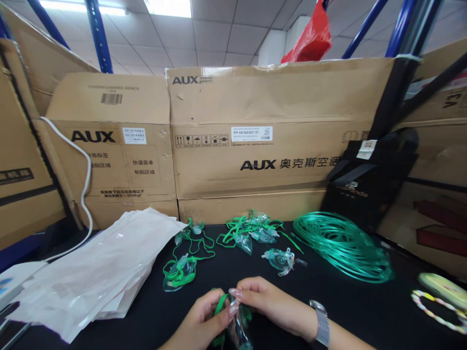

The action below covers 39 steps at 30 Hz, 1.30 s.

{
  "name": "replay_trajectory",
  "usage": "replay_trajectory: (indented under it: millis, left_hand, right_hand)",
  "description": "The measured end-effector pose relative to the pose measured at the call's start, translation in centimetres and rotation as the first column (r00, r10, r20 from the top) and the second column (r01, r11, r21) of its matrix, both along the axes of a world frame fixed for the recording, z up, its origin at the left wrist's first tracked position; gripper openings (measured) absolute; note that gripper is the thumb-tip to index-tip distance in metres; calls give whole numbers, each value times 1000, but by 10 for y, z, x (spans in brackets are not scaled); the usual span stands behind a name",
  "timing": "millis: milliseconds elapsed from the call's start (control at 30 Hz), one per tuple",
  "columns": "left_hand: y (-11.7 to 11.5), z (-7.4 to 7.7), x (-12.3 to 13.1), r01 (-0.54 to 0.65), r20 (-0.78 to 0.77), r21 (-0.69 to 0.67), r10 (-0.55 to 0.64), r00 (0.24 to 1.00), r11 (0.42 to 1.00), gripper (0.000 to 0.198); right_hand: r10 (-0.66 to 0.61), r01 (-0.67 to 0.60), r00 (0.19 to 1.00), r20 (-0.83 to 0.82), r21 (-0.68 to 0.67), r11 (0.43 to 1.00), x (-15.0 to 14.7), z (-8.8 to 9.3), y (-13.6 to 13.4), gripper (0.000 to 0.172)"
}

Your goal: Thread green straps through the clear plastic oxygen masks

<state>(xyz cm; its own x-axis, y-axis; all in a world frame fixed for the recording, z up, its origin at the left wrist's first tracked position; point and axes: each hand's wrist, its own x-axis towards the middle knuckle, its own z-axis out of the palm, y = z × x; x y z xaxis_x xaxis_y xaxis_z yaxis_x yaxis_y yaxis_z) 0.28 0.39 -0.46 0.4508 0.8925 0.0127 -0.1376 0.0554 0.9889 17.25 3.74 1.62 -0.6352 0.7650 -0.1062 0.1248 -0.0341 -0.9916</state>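
Low in the head view, my left hand is closed around a clear oxygen mask with a green strap. The fingertips of my right hand pinch the upper edge of the same mask, close against my left fingertips. Part of the mask is hidden behind my fingers and the frame's lower edge. Just beyond my hands lie one mask with a green strap, a mask with clear fittings, and a pile of masks with green straps.
Coiled green tubing lies to the right. White plastic bags are stacked on the left of the black table, with a white cable behind. Cardboard boxes wall the back. A beaded bracelet rests at far right.
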Motion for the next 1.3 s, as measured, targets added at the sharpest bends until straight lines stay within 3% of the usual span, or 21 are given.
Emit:
replay_trajectory:
  millis: [433,800,1300]
  left_hand:
    - [0,-2,-1,11,-5,26,-11,1000,1000,37]
    - [1,-3,0,9,2,15,-9,1000,1000,36]
    - [1,-2,0,6,6,8,-6,1000,1000,36]
  right_hand:
    - [-6,4,999,39,55,999,-1,2,-2,51]
    - [4,-7,999,42,58,998,-1,0,0,42]
    - [11,-13,999,34,57,998,-1,1,-1,42]
